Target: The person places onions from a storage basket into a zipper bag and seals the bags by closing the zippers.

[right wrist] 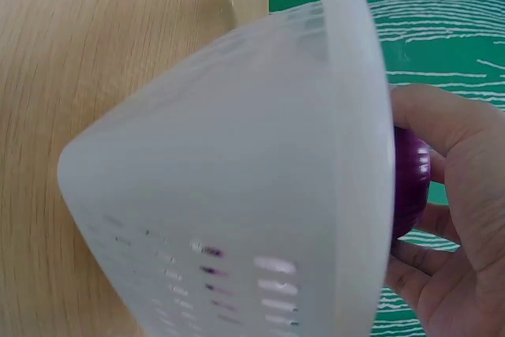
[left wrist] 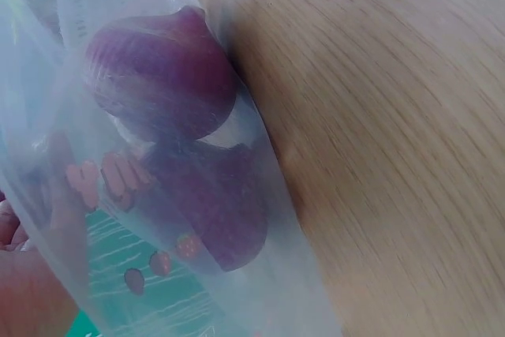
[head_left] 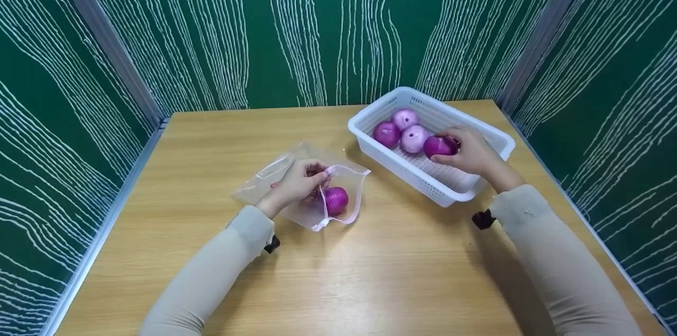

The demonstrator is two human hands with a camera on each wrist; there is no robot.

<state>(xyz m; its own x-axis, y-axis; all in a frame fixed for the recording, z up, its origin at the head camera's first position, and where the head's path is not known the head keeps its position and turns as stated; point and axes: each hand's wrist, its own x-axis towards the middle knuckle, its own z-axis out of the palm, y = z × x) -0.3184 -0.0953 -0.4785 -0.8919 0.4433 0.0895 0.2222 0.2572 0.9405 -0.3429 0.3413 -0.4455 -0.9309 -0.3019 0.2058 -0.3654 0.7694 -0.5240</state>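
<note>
My left hand (head_left: pixel 302 181) pinches the pink-edged rim of a clear zip bag (head_left: pixel 264 180), whose mouth gapes to the right. Inside the bag, the left wrist view shows two purple onions, one onion (left wrist: pixel 162 76) above another onion (left wrist: pixel 213 203), through printed plastic. At the white basket, my right hand (head_left: pixel 472 153) grips a dark purple onion (head_left: pixel 440 146), fingers over its far side and thumb in front. In the right wrist view the basket wall (right wrist: pixel 237 140) hides part of that onion (right wrist: pixel 411 183).
The white perforated basket (head_left: pixel 396 172) stands at the back right of the wooden table (head_left: pixel 338 272). In its left half lie a dark onion (head_left: pixel 386 134) and two paler onions, one behind (head_left: pixel 405 119) and one in front (head_left: pixel 414 138). Green white-streaked panels (head_left: pixel 349 34) enclose the table.
</note>
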